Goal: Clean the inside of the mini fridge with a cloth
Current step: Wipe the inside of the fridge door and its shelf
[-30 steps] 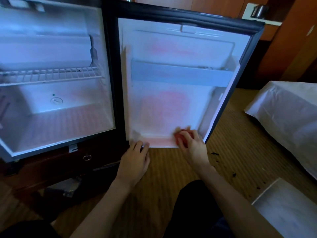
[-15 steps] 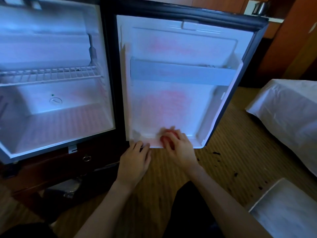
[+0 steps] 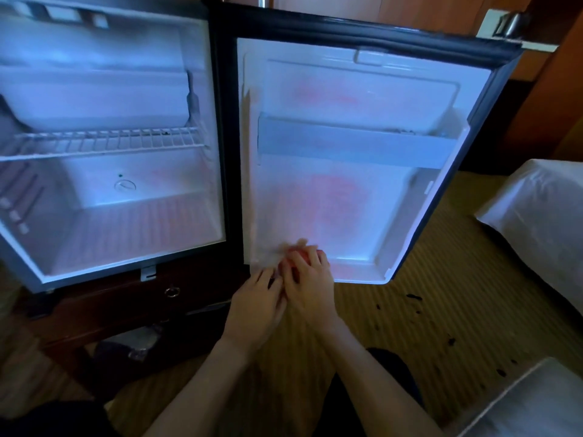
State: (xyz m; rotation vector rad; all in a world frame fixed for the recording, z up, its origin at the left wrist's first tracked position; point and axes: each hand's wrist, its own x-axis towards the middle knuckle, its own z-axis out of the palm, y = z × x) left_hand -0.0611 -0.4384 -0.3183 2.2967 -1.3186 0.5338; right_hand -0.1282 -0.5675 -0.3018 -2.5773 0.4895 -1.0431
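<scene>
text: none legible | labels: none | numbers: none

Right hand (image 3: 310,279) presses red cloth (image 3: 298,261) on fridge door (image 3: 347,200) bottom ledge; left hand (image 3: 257,305) alongside.

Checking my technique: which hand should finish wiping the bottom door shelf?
Right. The right hand already holds the red cloth on the door shelf; the left hand merely rests at the door's lower edge.
</scene>
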